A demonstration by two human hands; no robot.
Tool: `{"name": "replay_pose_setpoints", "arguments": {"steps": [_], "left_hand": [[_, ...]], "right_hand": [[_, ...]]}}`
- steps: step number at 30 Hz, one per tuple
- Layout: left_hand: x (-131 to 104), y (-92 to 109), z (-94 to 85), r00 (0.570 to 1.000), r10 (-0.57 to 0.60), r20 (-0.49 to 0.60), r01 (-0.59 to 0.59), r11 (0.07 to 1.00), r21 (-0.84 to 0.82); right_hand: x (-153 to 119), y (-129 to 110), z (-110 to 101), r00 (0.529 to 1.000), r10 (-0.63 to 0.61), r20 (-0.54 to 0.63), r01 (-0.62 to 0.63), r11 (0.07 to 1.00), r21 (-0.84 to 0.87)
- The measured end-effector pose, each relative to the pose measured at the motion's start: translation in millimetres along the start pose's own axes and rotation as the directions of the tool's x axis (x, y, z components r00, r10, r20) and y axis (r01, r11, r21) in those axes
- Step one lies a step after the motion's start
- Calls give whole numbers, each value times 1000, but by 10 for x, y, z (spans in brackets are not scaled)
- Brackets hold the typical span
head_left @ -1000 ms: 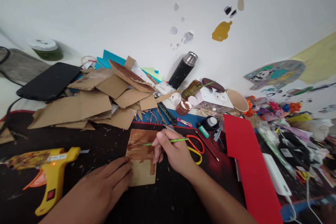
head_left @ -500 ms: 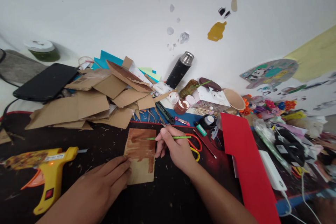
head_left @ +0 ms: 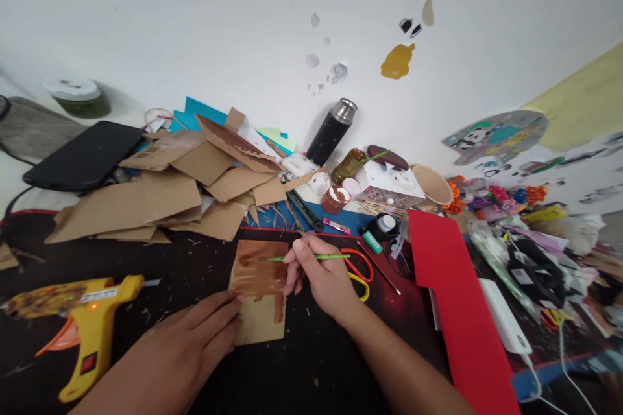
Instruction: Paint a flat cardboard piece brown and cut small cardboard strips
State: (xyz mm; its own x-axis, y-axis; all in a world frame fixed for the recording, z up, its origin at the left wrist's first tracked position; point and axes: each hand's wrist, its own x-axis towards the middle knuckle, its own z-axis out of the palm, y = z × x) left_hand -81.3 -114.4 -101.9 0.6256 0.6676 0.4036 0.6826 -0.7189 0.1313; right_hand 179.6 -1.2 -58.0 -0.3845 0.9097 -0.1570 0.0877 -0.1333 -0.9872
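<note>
A small piece of cardboard (head_left: 260,327) lies on the dark table, its upper part coated in streaky brown paint and its lower part bare. My right hand (head_left: 316,275) pinches a thin green paintbrush (head_left: 333,257), whose tip rests on the painted area. With fingers stretched out flat, my left hand (head_left: 204,334) presses on the left edge of the cardboard. Beyond the cardboard stands an uncapped jar of brown paint (head_left: 333,201).
A yellow glue gun (head_left: 97,318) lies at the left, its light lit. Cardboard scraps (head_left: 146,198) are heaped behind. Scissors (head_left: 360,266), a utility knife (head_left: 304,211), a black flask (head_left: 332,131) and a red sheet (head_left: 452,285) surround the work spot.
The brush and right hand have shifted very slightly left. My left hand stays on the cardboard, and the whole view has tilted a little.
</note>
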Motion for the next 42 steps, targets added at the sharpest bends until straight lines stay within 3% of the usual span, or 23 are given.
{"name": "replay_pose_setpoints", "arguments": {"steps": [6,20,42], "left_hand": [[-48,2,16,997,-57,61,61,995,-77],[-22,2,8,992,-61,108,72,992,-105],[-34,-20,17,993,-73,89,87,983,-164]], "right_hand": [[-81,6,-56,1000,16,-3,-16,1000,9],[-35,-10,74,999,33,33,-33,999,18],[14,10,104,999,27,30,-28,999,20]]}}
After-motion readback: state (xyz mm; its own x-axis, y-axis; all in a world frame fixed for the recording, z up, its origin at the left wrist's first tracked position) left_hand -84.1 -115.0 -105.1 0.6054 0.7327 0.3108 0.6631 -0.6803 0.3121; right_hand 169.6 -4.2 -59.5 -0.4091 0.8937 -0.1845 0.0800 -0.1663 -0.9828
